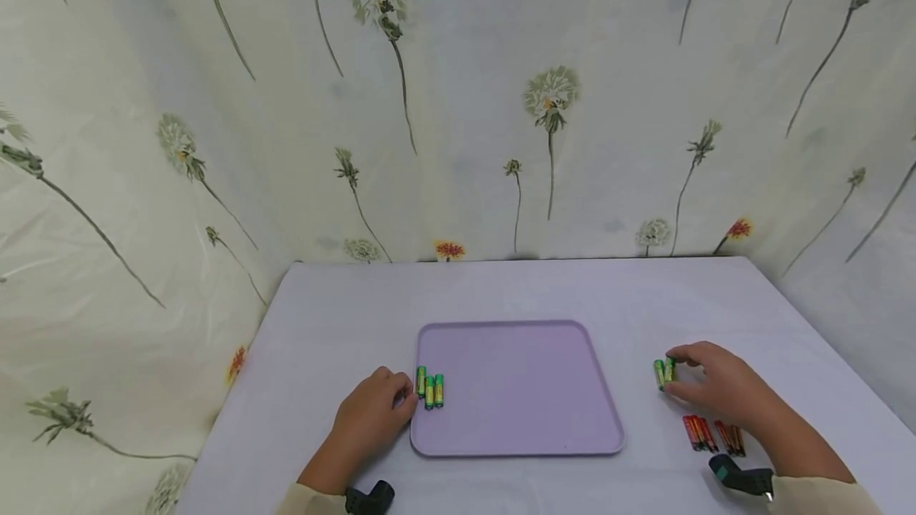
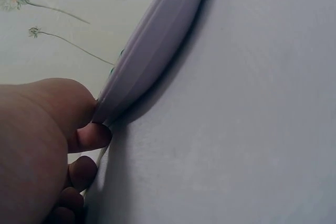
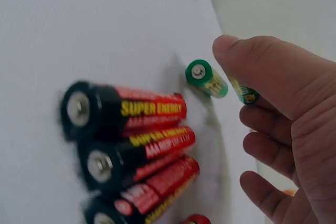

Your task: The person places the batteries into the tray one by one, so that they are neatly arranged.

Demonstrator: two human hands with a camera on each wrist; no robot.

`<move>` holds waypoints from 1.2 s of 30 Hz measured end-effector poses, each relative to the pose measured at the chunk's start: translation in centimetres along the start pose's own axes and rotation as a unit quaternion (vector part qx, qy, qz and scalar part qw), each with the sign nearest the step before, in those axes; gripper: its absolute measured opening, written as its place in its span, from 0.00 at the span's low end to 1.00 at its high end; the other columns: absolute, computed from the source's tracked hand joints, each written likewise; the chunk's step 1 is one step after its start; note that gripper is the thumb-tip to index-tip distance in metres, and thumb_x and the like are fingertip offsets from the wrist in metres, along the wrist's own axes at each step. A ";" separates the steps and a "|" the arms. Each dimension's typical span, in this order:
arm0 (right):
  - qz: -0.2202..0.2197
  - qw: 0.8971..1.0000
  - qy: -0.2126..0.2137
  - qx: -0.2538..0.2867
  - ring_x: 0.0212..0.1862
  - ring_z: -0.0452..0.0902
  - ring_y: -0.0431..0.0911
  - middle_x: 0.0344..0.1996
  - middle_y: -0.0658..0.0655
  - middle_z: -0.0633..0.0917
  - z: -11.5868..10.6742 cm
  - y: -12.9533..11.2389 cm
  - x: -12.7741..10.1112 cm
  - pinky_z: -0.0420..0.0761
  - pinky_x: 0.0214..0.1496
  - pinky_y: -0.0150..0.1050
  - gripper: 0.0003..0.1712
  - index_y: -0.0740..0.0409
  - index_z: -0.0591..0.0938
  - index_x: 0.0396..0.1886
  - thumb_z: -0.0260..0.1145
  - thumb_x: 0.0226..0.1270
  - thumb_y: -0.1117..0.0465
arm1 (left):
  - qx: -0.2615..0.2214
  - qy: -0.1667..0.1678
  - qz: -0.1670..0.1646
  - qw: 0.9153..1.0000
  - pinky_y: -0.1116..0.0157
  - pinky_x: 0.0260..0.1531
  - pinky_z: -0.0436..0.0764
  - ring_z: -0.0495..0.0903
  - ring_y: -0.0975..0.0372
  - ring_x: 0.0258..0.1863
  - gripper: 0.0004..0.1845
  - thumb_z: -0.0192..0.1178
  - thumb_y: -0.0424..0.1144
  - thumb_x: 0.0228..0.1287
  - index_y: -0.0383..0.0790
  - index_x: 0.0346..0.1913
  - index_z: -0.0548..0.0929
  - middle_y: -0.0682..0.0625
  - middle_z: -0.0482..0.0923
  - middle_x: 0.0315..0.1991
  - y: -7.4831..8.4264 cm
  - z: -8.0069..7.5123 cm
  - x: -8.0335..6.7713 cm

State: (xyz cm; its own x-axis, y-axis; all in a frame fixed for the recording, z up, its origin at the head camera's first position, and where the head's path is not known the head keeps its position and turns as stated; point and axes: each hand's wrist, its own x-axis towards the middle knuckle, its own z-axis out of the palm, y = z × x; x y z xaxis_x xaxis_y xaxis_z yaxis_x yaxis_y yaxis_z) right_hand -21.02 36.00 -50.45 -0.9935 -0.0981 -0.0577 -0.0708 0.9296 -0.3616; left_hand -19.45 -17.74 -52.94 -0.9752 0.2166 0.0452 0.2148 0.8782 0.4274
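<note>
A lilac tray (image 1: 515, 388) lies flat on the table. Three green batteries (image 1: 429, 389) lie side by side just inside its left edge. My left hand (image 1: 368, 416) sits against that edge, its loosely curled fingers (image 2: 90, 137) touching the tray rim (image 2: 152, 45) and holding nothing. Right of the tray, my right hand (image 1: 708, 388) reaches two green batteries (image 1: 663, 372). One green battery (image 3: 207, 78) lies free on the table. The other green battery (image 3: 244, 94) is pinched between the thumb (image 3: 262, 72) and a finger.
Several red batteries (image 1: 700, 433) (image 3: 142, 145) lie on the table just in front of my right hand. A flower-print cloth (image 1: 458, 102) walls in the table at the back and both sides. Black wrist cameras (image 1: 740, 477) sit on both sleeves.
</note>
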 end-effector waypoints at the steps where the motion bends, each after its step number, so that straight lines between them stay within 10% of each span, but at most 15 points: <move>1: -0.003 1.000 0.001 0.003 0.57 0.78 0.68 0.57 0.71 0.82 0.1 -0.1 0.0 0.78 0.55 0.66 0.41 0.66 0.81 0.61 0.80 0.58 0.42 | 0.000 -0.001 0.000 1.000 0.66 0.28 0.67 0.66 0.64 0.28 0.06 0.64 0.48 0.71 0.55 0.36 0.80 0.57 0.68 0.32 0.0 0.0 0.0; 36: -0.102 0.993 0.035 0.041 0.58 0.79 0.60 0.54 0.60 0.85 2.5 -7.6 3.7 0.79 0.58 0.60 0.34 0.60 0.84 0.60 0.80 0.60 0.45 | 0.013 -0.005 0.000 1.000 0.66 0.27 0.67 0.67 0.64 0.28 0.06 0.63 0.51 0.72 0.56 0.38 0.82 0.58 0.69 0.33 -0.8 0.7 0.7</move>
State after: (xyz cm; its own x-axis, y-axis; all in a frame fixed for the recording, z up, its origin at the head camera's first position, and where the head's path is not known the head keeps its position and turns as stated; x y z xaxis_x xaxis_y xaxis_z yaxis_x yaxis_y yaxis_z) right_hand -23.94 27.70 -50.29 -0.9633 -0.2535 0.0885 -0.2664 0.8609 -0.4336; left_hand -20.26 -17.98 -53.92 -0.9745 0.2216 0.0359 0.2170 0.8889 0.4035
